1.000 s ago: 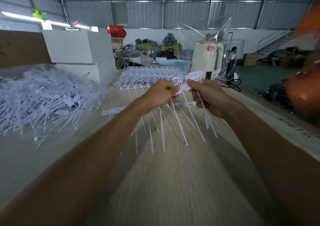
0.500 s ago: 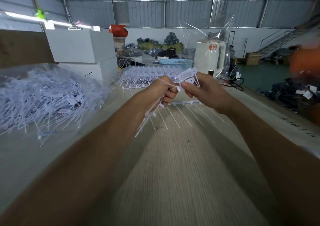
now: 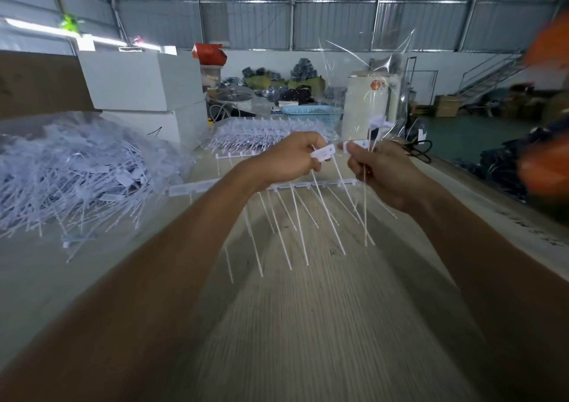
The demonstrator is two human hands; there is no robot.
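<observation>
Over on the left side of the desk (image 3: pixel 308 324) sits a big clear bag (image 3: pixel 172 143). It is full of loose white ties (image 3: pixel 70 180), all in a messy heap. Behind it stand two white boxes (image 3: pixel 138 84), one on top of the other. Next comes a neat stack of tie strips (image 3: pixel 261 133) at the back of the desk. Past it is a blue basket (image 3: pixel 311 113), but I cannot see what is in it.

Then come the hands, held up over the middle of the desk. The left hand (image 3: pixel 289 158) has its grip pinched on the flat head of one white tie (image 3: pixel 322 153). The thin tail of that tie runs long and straight, down and toward the person. Just to the right of that head, almost touching it, is the head of another tie (image 3: pixel 357 145). It is pinched at the thumb of the right hand (image 3: pixel 385 174). That hand's grip is closed round a small bunch of tails (image 3: pixel 365 223), which hang the same way. So the two heads sit side by side between the hands, with only a tiny gap. I think the next move is a short sideways one — the left hand's tie goes over to join the bunch on the right.

Under the hands a long strip of ties (image 3: pixel 308 184) runs across the desk like a comb. Far right, a tall clear bag (image 3: pixel 385 72) stands around a white jug (image 3: pixel 363 109).
</observation>
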